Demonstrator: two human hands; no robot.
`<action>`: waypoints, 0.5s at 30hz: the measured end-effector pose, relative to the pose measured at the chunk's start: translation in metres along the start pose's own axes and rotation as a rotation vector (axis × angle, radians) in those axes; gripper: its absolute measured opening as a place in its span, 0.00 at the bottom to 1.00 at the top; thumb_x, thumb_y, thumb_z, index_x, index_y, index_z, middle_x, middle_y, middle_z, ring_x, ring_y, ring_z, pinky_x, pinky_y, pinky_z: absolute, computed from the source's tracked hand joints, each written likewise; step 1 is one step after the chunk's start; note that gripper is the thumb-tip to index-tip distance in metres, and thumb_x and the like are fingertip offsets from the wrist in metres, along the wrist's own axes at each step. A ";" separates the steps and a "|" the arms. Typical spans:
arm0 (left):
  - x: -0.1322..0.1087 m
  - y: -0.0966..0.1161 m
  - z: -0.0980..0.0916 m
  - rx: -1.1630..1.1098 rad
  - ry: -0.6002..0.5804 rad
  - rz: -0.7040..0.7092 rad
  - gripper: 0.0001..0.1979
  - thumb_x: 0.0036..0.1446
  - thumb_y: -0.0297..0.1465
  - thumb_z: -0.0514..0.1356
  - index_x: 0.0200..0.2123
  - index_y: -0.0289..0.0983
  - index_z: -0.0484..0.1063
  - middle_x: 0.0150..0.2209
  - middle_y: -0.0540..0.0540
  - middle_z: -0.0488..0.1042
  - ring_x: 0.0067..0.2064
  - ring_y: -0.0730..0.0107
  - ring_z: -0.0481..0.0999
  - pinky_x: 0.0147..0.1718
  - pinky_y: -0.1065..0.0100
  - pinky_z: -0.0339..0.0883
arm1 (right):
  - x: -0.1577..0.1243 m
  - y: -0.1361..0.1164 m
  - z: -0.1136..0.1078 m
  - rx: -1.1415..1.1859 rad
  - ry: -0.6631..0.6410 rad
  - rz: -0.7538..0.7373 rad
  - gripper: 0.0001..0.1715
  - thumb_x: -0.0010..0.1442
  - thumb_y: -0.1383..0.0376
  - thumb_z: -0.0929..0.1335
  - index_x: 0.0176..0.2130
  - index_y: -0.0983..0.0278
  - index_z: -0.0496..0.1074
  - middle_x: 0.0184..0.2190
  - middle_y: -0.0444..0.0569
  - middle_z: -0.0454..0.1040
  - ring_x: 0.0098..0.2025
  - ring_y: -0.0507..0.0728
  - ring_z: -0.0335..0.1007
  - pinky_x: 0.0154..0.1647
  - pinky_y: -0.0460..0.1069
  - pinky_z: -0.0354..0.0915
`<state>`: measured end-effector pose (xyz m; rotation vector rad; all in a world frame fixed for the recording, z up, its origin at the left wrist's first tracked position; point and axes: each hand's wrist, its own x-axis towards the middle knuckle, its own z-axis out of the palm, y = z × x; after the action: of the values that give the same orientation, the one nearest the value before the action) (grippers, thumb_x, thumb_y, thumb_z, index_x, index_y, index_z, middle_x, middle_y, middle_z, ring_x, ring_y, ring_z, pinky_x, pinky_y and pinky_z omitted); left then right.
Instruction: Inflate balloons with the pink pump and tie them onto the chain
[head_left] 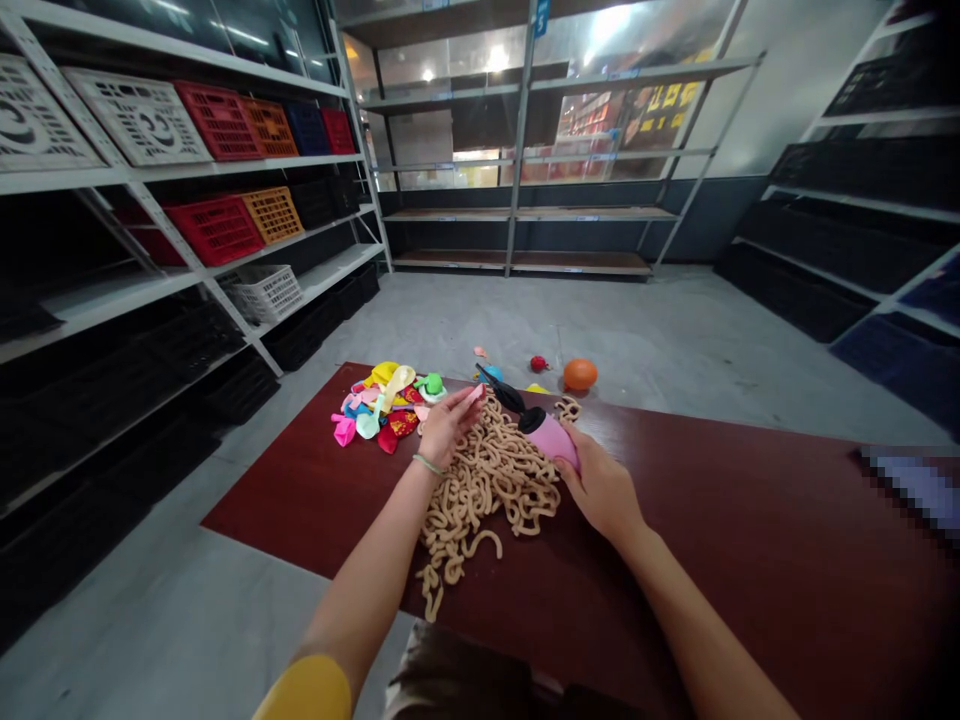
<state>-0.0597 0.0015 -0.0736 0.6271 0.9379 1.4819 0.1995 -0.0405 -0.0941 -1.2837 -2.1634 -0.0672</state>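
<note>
My right hand (604,490) is wrapped around a pink and black balloon pump (551,438), its dark narrow tip pointing up and left. My left hand (447,430) pinches a small pink balloon (475,393) at its fingertips, close to the pump's tip. Whether tip and balloon touch, I cannot tell. Beneath both hands lies a heap of tan, curly, worm-like pieces (480,480) on the dark red table (675,520). Left of my left hand is a loose pile of limp balloons (386,400) in yellow, pink, red, green and blue.
Beyond the table's far edge, an orange balloon (580,375) and a small red balloon (538,363) lie on the grey floor (450,310). Shelves with crates (217,228) line the left side. A blurred, pixelated object (915,485) is at the table's right.
</note>
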 end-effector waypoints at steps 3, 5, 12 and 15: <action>0.001 0.001 -0.003 0.199 0.029 -0.001 0.10 0.53 0.30 0.66 0.40 0.35 0.76 0.33 0.43 0.80 0.32 0.70 0.79 0.32 0.70 0.72 | 0.000 0.000 -0.001 0.007 -0.003 -0.007 0.30 0.67 0.58 0.60 0.65 0.62 0.54 0.56 0.55 0.70 0.55 0.62 0.70 0.50 0.56 0.69; 0.003 0.000 -0.007 0.303 0.031 0.027 0.10 0.54 0.31 0.65 0.40 0.36 0.76 0.27 0.46 0.78 0.25 0.70 0.76 0.26 0.70 0.70 | 0.000 -0.001 -0.002 0.019 -0.003 -0.012 0.30 0.67 0.58 0.59 0.65 0.62 0.54 0.56 0.56 0.70 0.55 0.62 0.70 0.50 0.56 0.69; 0.004 0.001 -0.012 0.483 0.105 0.158 0.08 0.54 0.35 0.65 0.33 0.36 0.75 0.18 0.54 0.67 0.16 0.79 0.62 0.19 0.75 0.57 | 0.001 -0.002 -0.002 0.024 -0.016 0.009 0.29 0.67 0.58 0.59 0.65 0.62 0.54 0.56 0.55 0.70 0.55 0.62 0.70 0.51 0.57 0.69; -0.001 0.009 -0.009 0.277 0.028 0.022 0.09 0.56 0.35 0.63 0.37 0.36 0.74 0.21 0.53 0.70 0.18 0.79 0.66 0.19 0.76 0.59 | 0.001 -0.001 -0.002 0.022 -0.021 0.017 0.29 0.67 0.59 0.59 0.65 0.62 0.54 0.57 0.55 0.70 0.55 0.62 0.69 0.50 0.56 0.69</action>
<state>-0.0715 -0.0010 -0.0707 0.8203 1.1728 1.3942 0.1994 -0.0412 -0.0920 -1.2954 -2.1650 -0.0228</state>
